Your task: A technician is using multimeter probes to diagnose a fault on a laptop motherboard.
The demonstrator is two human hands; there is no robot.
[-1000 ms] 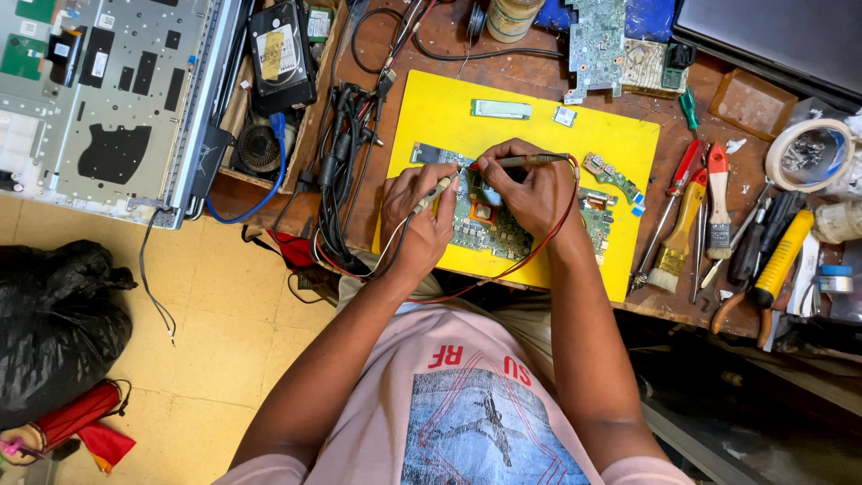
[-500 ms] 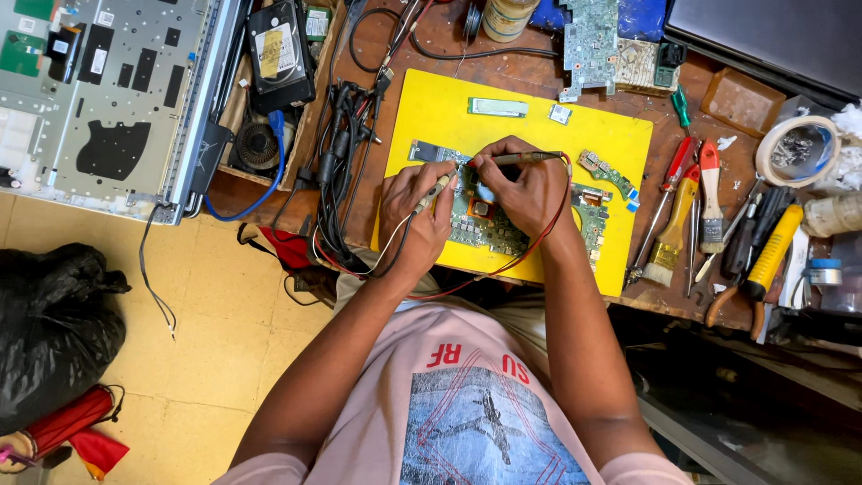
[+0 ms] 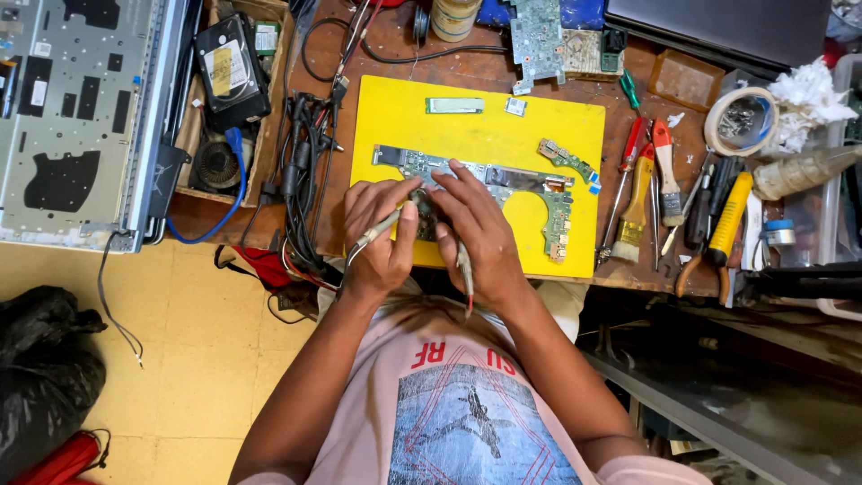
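While spread across a yellow rectangular work mat, lay a long green circuit board, its left end under both hands. Left hand closed round a thin grey probe; right hand curled, pinching a second probe. Farther up-left, black hard drive with yellow rectangular label.

Our hands cover the middle of the long green circuit board at frame centre, hiding both probe tips. The grey metal chassis panel is cut off upper left, the black plastic bag lower left.
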